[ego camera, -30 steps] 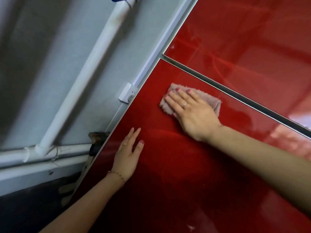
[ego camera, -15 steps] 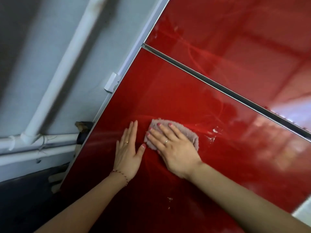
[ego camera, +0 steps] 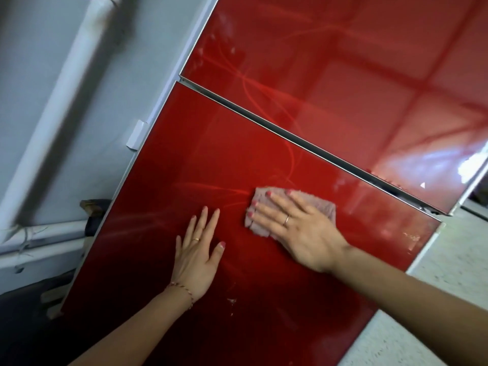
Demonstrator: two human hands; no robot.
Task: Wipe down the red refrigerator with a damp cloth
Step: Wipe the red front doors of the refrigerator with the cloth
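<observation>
The glossy red refrigerator [ego camera: 200, 159] fills most of the head view, with a metal seam running between its upper and lower doors. A folded pinkish-grey cloth [ego camera: 323, 206] lies flat on the lower door just below that seam. My right hand [ego camera: 293, 228] presses on the cloth with straight, spread fingers and covers most of it. My left hand [ego camera: 196, 250] rests flat on the bare red door to the left of the cloth, fingers straight, holding nothing.
A grey wall with white pipes [ego camera: 71, 101] stands left of the fridge. A white plug block [ego camera: 136, 136] sits at the fridge's left edge. Dark clutter [ego camera: 93, 210] is wedged low by that edge. Pale speckled flooring [ego camera: 433, 281] shows at the right.
My right hand has slid the cloth to the right along the lower door, away from my left hand. The left hand stays flat on the door. The view has shifted.
</observation>
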